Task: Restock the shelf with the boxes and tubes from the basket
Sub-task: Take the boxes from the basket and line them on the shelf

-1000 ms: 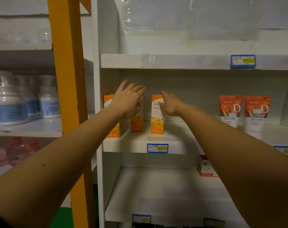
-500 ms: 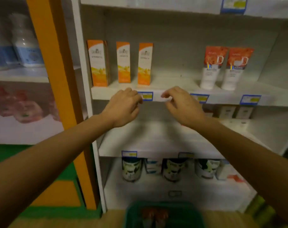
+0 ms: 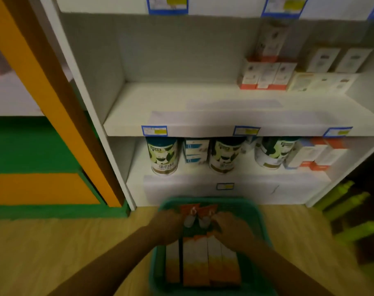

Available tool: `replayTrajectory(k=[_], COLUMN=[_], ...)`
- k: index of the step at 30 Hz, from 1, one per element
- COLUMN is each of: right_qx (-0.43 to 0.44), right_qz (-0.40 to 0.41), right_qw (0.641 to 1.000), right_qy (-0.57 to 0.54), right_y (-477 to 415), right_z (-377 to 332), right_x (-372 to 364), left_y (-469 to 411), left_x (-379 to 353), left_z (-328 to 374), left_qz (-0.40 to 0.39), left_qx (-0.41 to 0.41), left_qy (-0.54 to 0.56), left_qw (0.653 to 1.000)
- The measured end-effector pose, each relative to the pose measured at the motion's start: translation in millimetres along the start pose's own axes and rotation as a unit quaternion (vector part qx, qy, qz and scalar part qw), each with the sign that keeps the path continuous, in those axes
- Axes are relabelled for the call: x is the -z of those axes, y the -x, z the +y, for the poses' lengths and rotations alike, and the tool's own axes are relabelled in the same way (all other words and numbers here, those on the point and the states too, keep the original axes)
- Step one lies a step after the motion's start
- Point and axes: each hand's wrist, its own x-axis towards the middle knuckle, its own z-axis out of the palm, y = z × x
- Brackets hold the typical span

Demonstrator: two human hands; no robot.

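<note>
A green basket (image 3: 260, 218) sits on a wood-look floor (image 3: 64, 248) before white shelves (image 3: 224, 116) stocked with tins (image 3: 162, 155). The left hand (image 3: 168, 226) and right hand (image 3: 233, 228) reach two orange-capped tubes (image 3: 197, 213) beside orange-and-white boxes (image 3: 203, 261); blur hides whether the fingers have closed.

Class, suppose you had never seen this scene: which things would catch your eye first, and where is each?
First, the green basket on the floor at the bottom, with orange boxes lying side by side and two tubes beyond them. Both hands, left hand and right hand, reach in at the tubes. Above, round tins line the lowest shelf.
</note>
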Motion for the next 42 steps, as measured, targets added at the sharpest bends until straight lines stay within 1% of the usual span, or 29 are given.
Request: replayTrajectory(k=[4,8,13,16,20,24,26,31,35,39,42], right_qx=[0.013,0.015,0.025,0.019,0.02,0.011,-0.003,-0.01,0.003,0.033,0.036], right_qz=[-0.113,-0.15,-0.163,-0.161,-0.138,-0.141,-0.153,-0.159,-0.174,-0.14,-0.101], right_qw=[0.991,0.983,0.979,0.976,0.977,0.969,0.968,0.977,0.979,0.983,0.99], right_qy=[0.064,0.102,0.123,0.146,0.164,0.202,0.199,0.14,0.107,0.111,0.088], right_y=[-29.2,-56.6,-82.1,-90.3,-95.2,-93.9,-94.2,-88.5,-72.3,-44.0,-20.5], right_z=[15.0,20.1,20.7,21.8,22.1,20.0,19.8,18.3,10.9,-6.7,-20.8], right_x=[-51.3,-82.2,-115.1,-128.4,-129.4,-126.8,-126.5,-101.6,-69.2,-22.4,29.1], left_y=[-34.6,-59.0,-88.3,-100.8,-110.9,-116.4,-118.3,-118.9,-96.1,-56.7,-22.0], left_x=[-53.7,-91.4,-124.4,-137.0,-146.1,-144.6,-141.0,-117.5,-85.9,-33.4,18.7], left_z=[-19.7,-34.6,-41.7,-41.3,-39.9,-40.3,-42.5,-50.0,-48.1,-45.6,-41.9], left_qz=[-0.071,-0.128,-0.148,-0.151,-0.153,-0.167,-0.176,-0.211,-0.181,-0.103,-0.039], left_qx=[0.045,0.07,0.087,0.087,0.068,0.054,0.049,0.041,0.023,0.009,-0.006], left_qy=[0.026,0.025,0.043,0.001,-0.089,-0.104,-0.089,0.045,0.076,0.062,0.054], left_qw=[0.996,0.989,0.984,0.985,0.982,0.979,0.979,0.975,0.98,0.993,0.998])
